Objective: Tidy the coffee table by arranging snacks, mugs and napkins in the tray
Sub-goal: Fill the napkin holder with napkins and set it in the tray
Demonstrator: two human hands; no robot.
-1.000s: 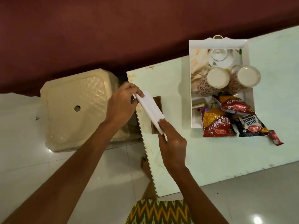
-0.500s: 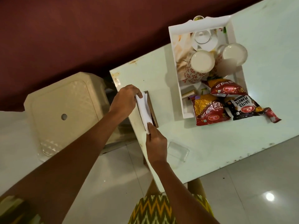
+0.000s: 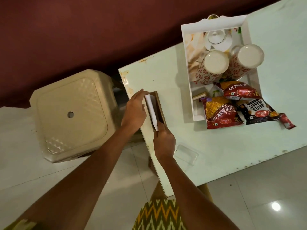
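White folded napkins [image 3: 152, 111] stand in a brown wooden holder [image 3: 159, 107] near the pale green table's left edge. My left hand [image 3: 135, 110] lies flat with straight fingers against the holder's left side. My right hand [image 3: 163, 138] pinches the near end of the napkins. The white tray [image 3: 186, 63] at the far side holds two floral mugs [image 3: 211, 68] [image 3: 245, 61], a small white teapot [image 3: 217, 39] and a red snack packet [image 3: 239, 91]. Another red packet [image 3: 220, 112] and a salted peanuts packet [image 3: 255, 109] overhang the tray's near end.
A clear plastic dish [image 3: 186, 154] lies on the table just right of my right wrist. A cream plastic stool [image 3: 71, 113] stands on the white tiled floor left of the table. A small red sachet [image 3: 286, 120] lies right of the peanuts.
The napkins went from being held up between both hands down into the holder. My left hand has opened flat beside the holder; my right hand still grips the napkins' near end.
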